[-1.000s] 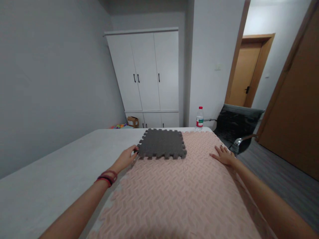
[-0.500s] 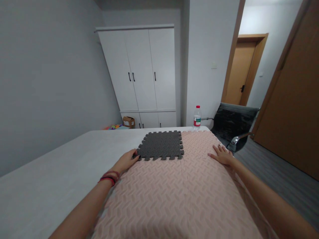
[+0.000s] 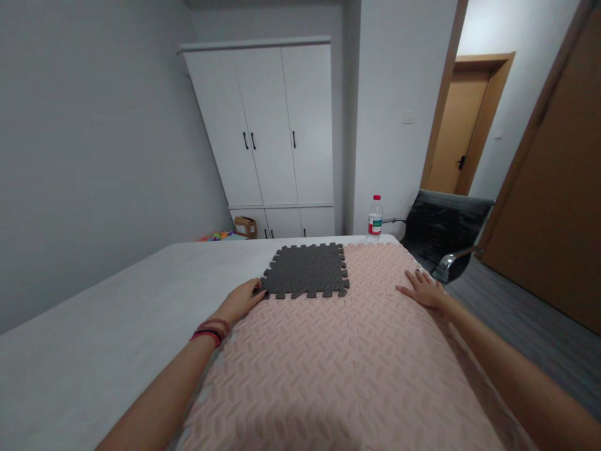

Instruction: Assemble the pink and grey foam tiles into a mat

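A dark grey foam puzzle mat tile lies at the far left of a spread of pink foam mat tiles on a pale grey surface. My left hand rests flat with its fingertips against the grey tile's near left corner; red and black bands circle that wrist. My right hand lies flat, fingers spread, on the pink mat near its right edge. Neither hand holds anything.
A water bottle stands at the far edge of the surface. A black office chair sits to the right, a white wardrobe behind, a small cardboard box on the floor, and wooden doors on the right.
The grey tile has settled lower against the pink mats, its near edge now meeting them. My left hand stayed at its corner; my right hand barely moved.
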Tool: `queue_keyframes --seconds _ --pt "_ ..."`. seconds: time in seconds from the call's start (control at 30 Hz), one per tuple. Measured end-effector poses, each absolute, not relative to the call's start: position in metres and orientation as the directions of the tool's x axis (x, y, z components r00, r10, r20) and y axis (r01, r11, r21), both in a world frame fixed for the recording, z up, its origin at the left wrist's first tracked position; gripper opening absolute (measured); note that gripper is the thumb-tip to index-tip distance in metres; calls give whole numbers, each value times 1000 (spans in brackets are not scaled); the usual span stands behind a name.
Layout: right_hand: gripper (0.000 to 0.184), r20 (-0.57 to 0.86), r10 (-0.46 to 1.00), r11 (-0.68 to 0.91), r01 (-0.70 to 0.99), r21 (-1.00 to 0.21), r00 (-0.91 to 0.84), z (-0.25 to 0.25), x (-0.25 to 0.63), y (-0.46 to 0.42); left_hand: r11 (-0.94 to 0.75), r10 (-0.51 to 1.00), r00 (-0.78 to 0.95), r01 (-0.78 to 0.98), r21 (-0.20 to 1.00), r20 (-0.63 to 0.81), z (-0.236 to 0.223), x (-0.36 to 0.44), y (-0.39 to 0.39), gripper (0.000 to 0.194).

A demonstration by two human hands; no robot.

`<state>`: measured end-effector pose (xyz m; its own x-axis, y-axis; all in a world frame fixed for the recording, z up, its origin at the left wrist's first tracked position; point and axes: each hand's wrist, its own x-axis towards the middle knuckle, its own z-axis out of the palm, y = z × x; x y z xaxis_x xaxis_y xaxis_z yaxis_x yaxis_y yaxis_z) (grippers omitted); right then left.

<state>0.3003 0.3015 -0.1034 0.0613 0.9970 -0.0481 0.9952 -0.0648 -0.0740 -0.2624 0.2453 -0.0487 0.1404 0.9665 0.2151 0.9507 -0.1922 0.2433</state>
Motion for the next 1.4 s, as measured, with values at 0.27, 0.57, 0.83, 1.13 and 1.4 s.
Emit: queue_keyframes --seconds 0.27,0.57,0.83,1.13,1.4 --pt "93 -53 997 -64 995 -77 60 -105 302 303 -164 975 129 967 193 178 -51 -261 244 25" --pt "94 -67 996 -71 993 -97 64 -99 299 298 -251 951 225 962 107 211 -19 -234 260 39" --pt "94 -60 996 -70 994 -81 66 -98 297 299 -336 936 312 931 142 165 -44 -159 297 51" --pt "87 -64 995 -77 994 -80 72 -94 294 293 -258 966 253 959 116 57 -75 -144 294 57" --pt "70 72 990 129 979 -156 -119 -48 166 313 -233 972 228 965 119 53 -70 -144 290 58"
